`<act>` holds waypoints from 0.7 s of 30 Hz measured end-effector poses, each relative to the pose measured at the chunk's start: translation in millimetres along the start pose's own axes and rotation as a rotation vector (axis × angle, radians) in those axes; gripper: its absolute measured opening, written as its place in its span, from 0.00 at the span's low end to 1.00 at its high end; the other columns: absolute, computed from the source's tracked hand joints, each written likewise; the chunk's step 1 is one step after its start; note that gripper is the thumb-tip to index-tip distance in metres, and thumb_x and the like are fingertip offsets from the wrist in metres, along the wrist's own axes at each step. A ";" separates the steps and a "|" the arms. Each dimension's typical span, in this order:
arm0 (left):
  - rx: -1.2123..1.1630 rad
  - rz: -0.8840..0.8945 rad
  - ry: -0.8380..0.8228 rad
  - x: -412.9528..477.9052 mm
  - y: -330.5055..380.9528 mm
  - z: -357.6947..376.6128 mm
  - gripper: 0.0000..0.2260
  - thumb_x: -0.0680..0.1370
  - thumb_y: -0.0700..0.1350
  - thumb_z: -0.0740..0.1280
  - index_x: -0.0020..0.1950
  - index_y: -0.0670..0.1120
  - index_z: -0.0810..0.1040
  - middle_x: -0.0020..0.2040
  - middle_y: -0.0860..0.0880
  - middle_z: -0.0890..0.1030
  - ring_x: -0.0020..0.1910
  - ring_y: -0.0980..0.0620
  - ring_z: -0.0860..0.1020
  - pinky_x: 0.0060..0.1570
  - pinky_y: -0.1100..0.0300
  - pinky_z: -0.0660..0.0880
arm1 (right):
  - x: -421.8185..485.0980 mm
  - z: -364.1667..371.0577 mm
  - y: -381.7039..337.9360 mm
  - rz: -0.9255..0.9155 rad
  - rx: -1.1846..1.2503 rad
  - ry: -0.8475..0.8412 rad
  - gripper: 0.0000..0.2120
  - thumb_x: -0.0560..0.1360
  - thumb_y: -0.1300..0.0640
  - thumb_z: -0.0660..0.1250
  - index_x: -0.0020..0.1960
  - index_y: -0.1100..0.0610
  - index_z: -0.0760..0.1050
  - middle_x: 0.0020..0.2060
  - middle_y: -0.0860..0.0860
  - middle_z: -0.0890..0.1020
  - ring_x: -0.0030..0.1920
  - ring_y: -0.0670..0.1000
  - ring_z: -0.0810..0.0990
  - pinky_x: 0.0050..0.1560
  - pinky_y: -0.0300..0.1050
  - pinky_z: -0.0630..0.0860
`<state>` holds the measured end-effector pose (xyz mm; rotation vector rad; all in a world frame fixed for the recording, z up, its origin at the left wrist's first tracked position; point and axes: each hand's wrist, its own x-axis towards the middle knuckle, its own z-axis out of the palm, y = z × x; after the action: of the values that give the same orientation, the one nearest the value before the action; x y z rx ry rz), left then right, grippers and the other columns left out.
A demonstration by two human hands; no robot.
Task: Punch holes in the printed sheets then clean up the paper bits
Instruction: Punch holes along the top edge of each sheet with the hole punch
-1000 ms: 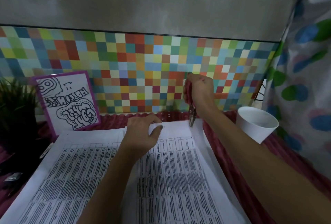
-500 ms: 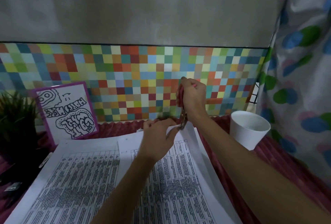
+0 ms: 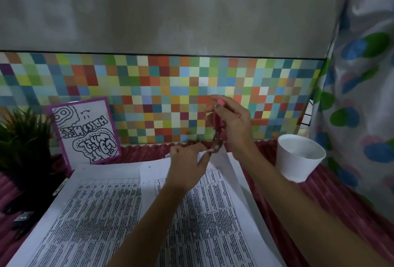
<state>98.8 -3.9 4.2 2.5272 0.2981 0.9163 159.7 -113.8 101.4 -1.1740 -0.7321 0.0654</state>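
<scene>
punch (image 3: 217,136) in right fingers (image 3: 232,107), sheet (image 3: 213,202) — left fingers (image 3: 191,147)

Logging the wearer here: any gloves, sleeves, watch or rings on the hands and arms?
No gloves on the left hand or right hand. Both forearms are bare to the frame edge: no sleeve, watch or bracelet. No ring shows. A few fingernails look dark, perhaps polished; the dim light leaves that unsure.
</scene>
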 end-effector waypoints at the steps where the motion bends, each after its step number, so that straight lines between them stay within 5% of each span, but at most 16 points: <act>1: -0.009 -0.007 -0.011 -0.8 -1.6 -0.4 0.09 0.81 0.54 0.61 0.51 0.53 0.79 0.39 0.57 0.78 0.46 0.48 0.77 0.57 0.54 0.59 | -0.8 -3.9 -2.9 -0.037 -0.003 0.007 0.09 0.77 0.64 0.65 0.56 0.59 0.79 0.41 0.57 0.82 0.41 0.57 0.80 0.50 0.58 0.78; 5: -0.098 0.017 -0.014 -1.6 -5.6 -4.5 0.09 0.82 0.55 0.60 0.50 0.54 0.78 0.41 0.58 0.78 0.49 0.49 0.76 0.58 0.54 0.58 | 7.0 -32.2 -7.9 -0.108 -0.374 -0.057 0.14 0.77 0.59 0.68 0.61 0.48 0.77 0.46 0.56 0.81 0.43 0.52 0.78 0.45 0.44 0.79; 9: -0.157 0.058 0.054 3.2 7.2 -10.9 0.10 0.82 0.53 0.61 0.53 0.52 0.79 0.43 0.58 0.79 0.45 0.55 0.72 0.61 0.51 0.60 | -0.2 -59.8 -4.4 0.226 -0.732 -0.373 0.13 0.72 0.56 0.74 0.56 0.51 0.81 0.39 0.49 0.79 0.37 0.46 0.77 0.41 0.38 0.74; 11: -0.178 0.079 0.094 8.0 14.1 -12.3 0.11 0.82 0.54 0.61 0.54 0.52 0.80 0.46 0.58 0.81 0.46 0.56 0.75 0.64 0.48 0.60 | -9.0 -68.1 4.9 0.338 -0.780 -0.467 0.08 0.70 0.58 0.76 0.49 0.53 0.83 0.40 0.45 0.84 0.40 0.48 0.82 0.45 0.43 0.78; 15: -0.142 0.101 0.179 14.7 23.3 -21.8 0.13 0.81 0.56 0.60 0.55 0.51 0.80 0.53 0.55 0.82 0.56 0.53 0.76 0.66 0.39 0.59 | -13.0 -71.8 21.3 0.389 -0.730 -0.333 0.09 0.72 0.66 0.72 0.42 0.52 0.83 0.39 0.46 0.86 0.41 0.50 0.84 0.46 0.48 0.79; 19: -0.100 -0.107 0.354 9.5 8.1 -37.5 0.35 0.74 0.68 0.62 0.76 0.53 0.61 0.78 0.50 0.59 0.77 0.49 0.54 0.73 0.41 0.44 | -8.5 -73.4 9.9 0.270 -0.636 -0.161 0.08 0.73 0.66 0.71 0.47 0.55 0.84 0.42 0.51 0.86 0.43 0.55 0.85 0.50 0.58 0.81; 21: -0.264 -0.308 0.380 2.2 -2.6 -45.5 0.49 0.69 0.70 0.67 0.80 0.52 0.47 0.80 0.52 0.47 0.79 0.49 0.46 0.73 0.41 0.43 | -4.7 -72.5 -2.9 0.213 -0.541 -0.084 0.07 0.73 0.67 0.70 0.45 0.56 0.83 0.38 0.49 0.86 0.39 0.51 0.85 0.45 0.49 0.83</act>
<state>70.8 13.9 35.5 1.9892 0.6187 1.2131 195.2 -175.8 88.0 -1.7742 -0.7173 0.0985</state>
